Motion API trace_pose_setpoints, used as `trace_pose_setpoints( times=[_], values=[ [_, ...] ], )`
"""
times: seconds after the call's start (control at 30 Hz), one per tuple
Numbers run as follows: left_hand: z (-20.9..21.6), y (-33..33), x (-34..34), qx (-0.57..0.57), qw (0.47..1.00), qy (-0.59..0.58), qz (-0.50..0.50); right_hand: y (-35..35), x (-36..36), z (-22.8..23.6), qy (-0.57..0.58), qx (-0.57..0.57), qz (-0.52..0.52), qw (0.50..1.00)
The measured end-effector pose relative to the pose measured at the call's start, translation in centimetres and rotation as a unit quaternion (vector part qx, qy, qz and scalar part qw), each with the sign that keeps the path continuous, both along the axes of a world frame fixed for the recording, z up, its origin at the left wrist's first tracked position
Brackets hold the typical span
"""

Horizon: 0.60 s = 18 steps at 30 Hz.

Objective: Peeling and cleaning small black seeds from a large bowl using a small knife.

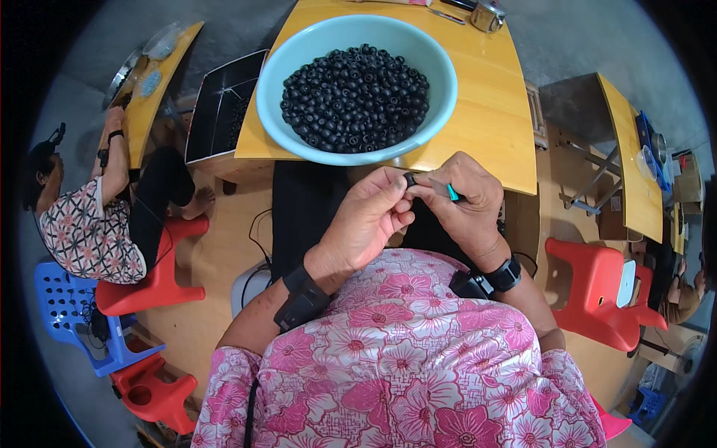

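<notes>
Your two hands meet at the centre of the frame, just below the near edge of the yellow bench point(489, 104). Your left hand point(360, 220) pinches a small black piece point(410, 179) between thumb and fingertips, its other fingers curled in. Your right hand point(472, 196) is clenched around a small tool with a teal part point(452, 193) and a thin, flat length that points at the piece; you have the two so close together that whether the tip touches it, I cannot tell.

Above your hands, at the top centre, a light blue basin point(263, 104) stands on the bench, with a heap of black rounded pieces point(355, 97) inside, many showing a hole. A metal pot point(488, 15) sits at the bench's far end, at the upper right of the basin. To the basin's left is a dark open box point(215, 112) with more small dark pieces in it.

You wear a dark band on each wrist and a pink floral top point(426, 358). At the left of the frame, a co-worker point(93, 231) sits on a red stool point(168, 272) at another bench; another red stool point(586, 291) stands on your right.
</notes>
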<state>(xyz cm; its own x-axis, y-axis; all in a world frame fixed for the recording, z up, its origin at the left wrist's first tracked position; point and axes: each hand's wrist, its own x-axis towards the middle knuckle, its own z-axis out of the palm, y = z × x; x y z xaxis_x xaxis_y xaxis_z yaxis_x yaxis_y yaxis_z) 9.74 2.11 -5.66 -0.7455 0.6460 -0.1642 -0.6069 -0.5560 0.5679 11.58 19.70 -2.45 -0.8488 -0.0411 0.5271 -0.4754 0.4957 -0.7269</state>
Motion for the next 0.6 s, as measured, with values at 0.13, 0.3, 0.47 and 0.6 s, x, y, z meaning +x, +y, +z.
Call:
trace_pose_setpoints(
  times=[0.13,0.3,0.47,0.6],
  values=[
    [0.1,0.1,-0.1,0.0,1.0,0.025,-0.007,0.0,0.2,0.2,-0.003,-0.011,-0.009,1.0],
    [1.0,0.6,-0.1,-0.013,0.999,0.022,0.019,0.0,0.1,0.4,-0.025,-0.019,-0.016,0.999],
    [1.5,0.5,-0.4,-0.074,0.993,0.067,0.06,1.2,-0.1,0.5,-0.024,0.014,0.006,1.0],
    [2.1,0.3,-0.4,-0.078,0.992,0.07,0.069,1.4,-0.1,0.3,-0.009,0.078,0.015,0.997]
  ],
)
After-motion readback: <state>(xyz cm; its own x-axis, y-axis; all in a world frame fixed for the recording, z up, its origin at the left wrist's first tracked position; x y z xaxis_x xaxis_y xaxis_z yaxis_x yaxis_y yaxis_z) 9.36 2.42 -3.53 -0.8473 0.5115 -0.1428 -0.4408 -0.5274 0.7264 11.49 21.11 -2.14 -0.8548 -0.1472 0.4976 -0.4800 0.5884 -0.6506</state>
